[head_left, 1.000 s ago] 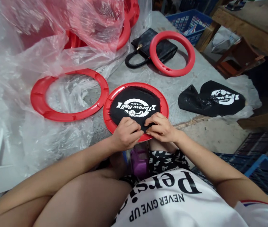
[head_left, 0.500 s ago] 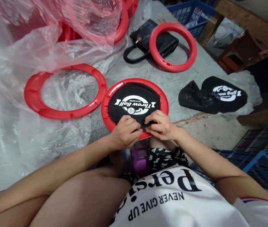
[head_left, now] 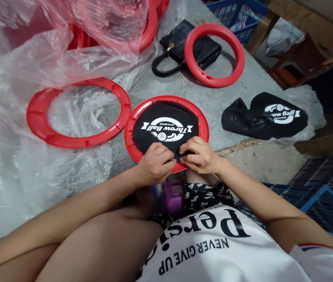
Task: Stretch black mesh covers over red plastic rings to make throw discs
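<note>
At the near edge of the concrete slab (head_left: 231,103) lies a red ring (head_left: 131,137) with a black mesh cover (head_left: 166,129) spread inside it. Left hand (head_left: 154,164) and right hand (head_left: 201,156) both pinch the cover's near hem, fingers closed on it. Another red ring (head_left: 78,111) rests just beside, on plastic sheeting (head_left: 37,55).

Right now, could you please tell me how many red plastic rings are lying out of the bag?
3: the netted ring under both hands, an empty ring left on the plastic sheet, a smaller ring on the black handbag. More sit inside the bag, uncountable.
</note>
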The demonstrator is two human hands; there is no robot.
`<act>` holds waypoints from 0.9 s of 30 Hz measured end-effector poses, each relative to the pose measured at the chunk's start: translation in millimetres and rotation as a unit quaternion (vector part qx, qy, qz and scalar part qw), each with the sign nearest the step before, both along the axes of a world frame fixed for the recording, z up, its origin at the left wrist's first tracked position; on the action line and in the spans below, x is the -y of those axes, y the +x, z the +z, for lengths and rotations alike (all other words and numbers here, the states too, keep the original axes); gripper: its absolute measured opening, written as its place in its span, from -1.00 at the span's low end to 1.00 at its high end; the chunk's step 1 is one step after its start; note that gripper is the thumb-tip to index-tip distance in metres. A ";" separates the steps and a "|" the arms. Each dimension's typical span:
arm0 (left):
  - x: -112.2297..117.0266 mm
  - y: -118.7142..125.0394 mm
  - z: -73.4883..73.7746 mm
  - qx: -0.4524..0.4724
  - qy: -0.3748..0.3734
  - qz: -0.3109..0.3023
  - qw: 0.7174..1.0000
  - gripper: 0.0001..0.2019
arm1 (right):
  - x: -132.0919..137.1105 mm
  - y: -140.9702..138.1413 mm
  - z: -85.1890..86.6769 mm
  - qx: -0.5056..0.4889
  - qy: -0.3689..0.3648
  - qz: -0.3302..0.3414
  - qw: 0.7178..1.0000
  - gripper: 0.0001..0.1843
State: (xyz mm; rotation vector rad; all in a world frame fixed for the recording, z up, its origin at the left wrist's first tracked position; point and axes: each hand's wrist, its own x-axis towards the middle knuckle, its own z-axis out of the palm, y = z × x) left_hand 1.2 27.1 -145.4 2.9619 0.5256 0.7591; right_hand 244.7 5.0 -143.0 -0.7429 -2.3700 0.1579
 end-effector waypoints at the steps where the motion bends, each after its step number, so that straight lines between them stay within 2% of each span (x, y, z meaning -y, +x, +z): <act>1: 0.1 0.1 -0.1 0.006 0.002 -0.003 1.000 -0.85 | 0.0 0.2 -0.7 -0.003 0.008 0.000 1.000 -0.75; 7: 0.2 1.6 3.3 0.021 0.014 -0.013 1.000 -0.84 | -0.2 -0.1 -1.5 -0.009 0.030 0.006 0.999 -0.77; 12: -0.4 2.7 4.9 0.039 0.063 -0.026 0.997 -0.83 | -0.3 -0.2 1.0 -0.030 0.048 0.018 0.998 -0.80; 19: -0.6 1.7 -1.4 0.025 0.038 -0.019 0.999 -0.82 | 0.2 0.0 1.3 -0.019 0.045 0.014 0.999 -0.79; 27: -0.7 3.6 3.7 0.022 0.057 -0.032 0.998 -0.83 | 1.0 -1.4 1.9 -0.004 0.068 0.017 0.998 -0.79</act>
